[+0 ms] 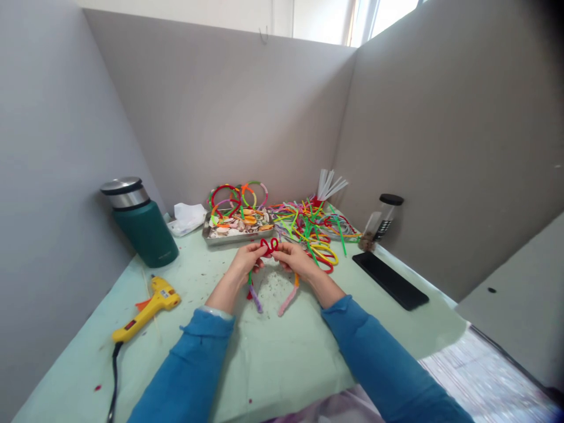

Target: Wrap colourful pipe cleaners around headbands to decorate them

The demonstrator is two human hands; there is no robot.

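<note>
Above the middle of the table, my left hand [248, 259] and my right hand [294, 258] meet at a small red pipe-cleaner bow [265, 249] with two upright loops. Both hands are closed, fingertips pinching its two sides. Below them hang the two legs of a headband [288, 301] wrapped in coloured pipe cleaner. Its left leg ends in purple, its right leg in orange and pink. My fingers hide the top of the band, so I cannot tell whether the bow is fixed to it. A bit of red shows beside the left leg.
Behind my hands stands a metal tray [238, 237] of shells, with wrapped headbands [227, 200] on it. Loose pipe cleaners [312, 223] pile to its right. A yellow glue gun [147, 308] and green bottle [145, 232] are left; a black phone [390, 280] lies right.
</note>
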